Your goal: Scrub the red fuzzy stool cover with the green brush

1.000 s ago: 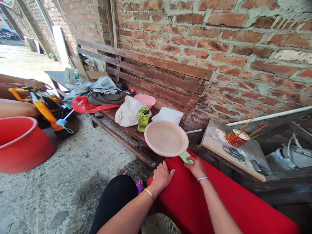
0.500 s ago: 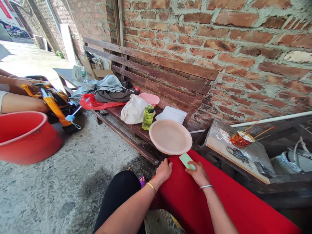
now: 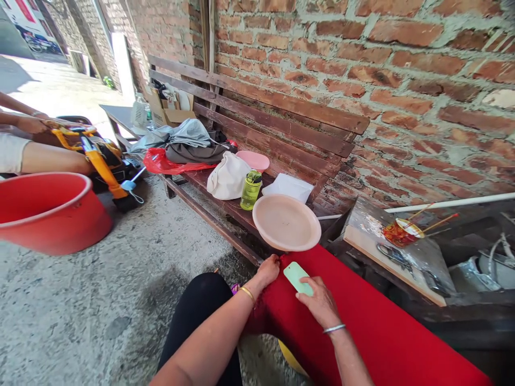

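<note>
Watching through the head view, I see the right hand's (image 3: 319,302) fingers grasping a green piece (image 3: 298,278) near the red cloth's (image 3: 362,311) far end; the left hand (image 3: 267,272) curls at its far-left corner, probably steadying it, though I can't tell whether it pinches. The basin (image 3: 289,247) seems to hold cloudy liquid; the patterned bowl (image 3: 396,236), thin sticks (image 3: 441,223)

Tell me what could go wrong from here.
Your left hand is at the edge of the red cloth, beside the round, pinkish basin; a tug might jostle it. Your right hand holds a flat, pale-green slab that could knock the basin's rim. A shifted basin might topple the translucent yellow-green bottle close by.
</note>
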